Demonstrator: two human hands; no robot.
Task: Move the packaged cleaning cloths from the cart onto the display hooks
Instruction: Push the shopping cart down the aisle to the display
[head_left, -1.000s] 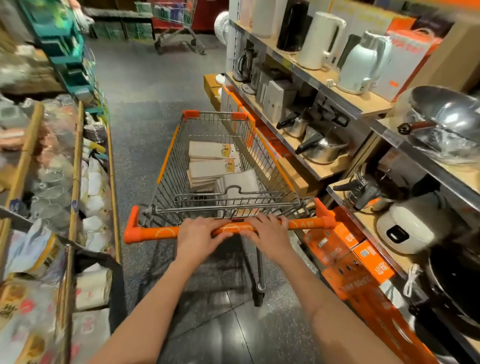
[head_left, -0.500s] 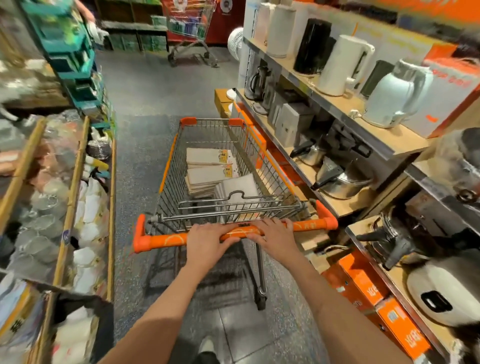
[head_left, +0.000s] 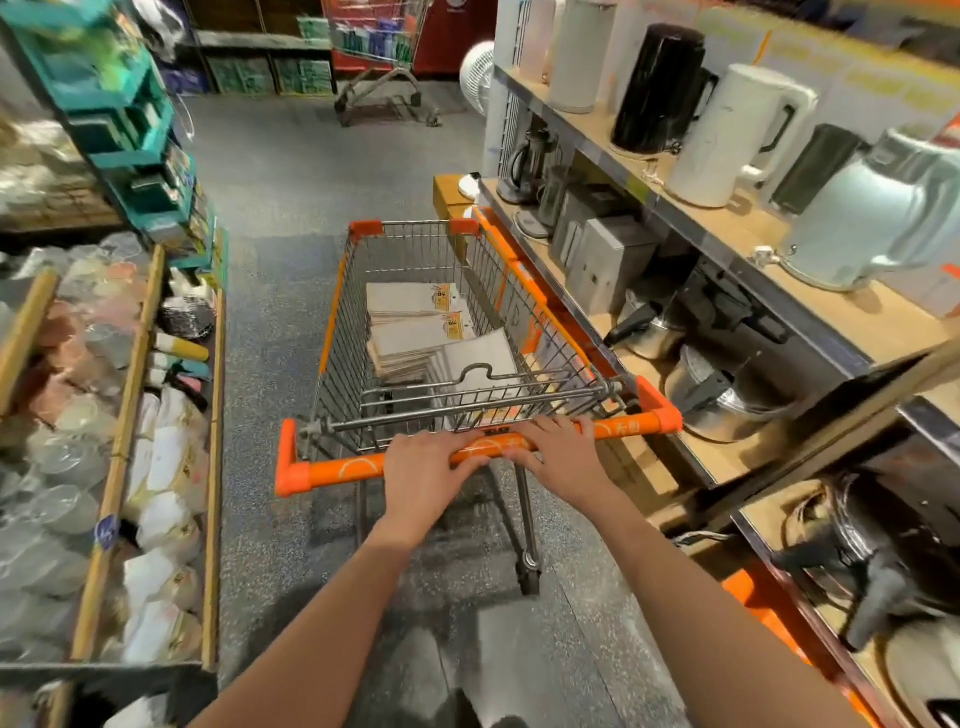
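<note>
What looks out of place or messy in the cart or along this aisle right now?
Nothing stands out. The packaged cleaning cloths lie in overlapping stacks on the floor of the shopping cart, none spilled. Both the left hand and right hand grip the orange handle. The kettles on the shelf to the right stand upright.

Orange cart handle, silver wire basket, seemingly grey-beige packaged cloths with yellow labels

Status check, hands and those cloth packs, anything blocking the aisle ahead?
Left hand and right hand both on cart handle. Cloth packs stacked in the basket. Aisle ahead open; second cart parked at far end.
</note>
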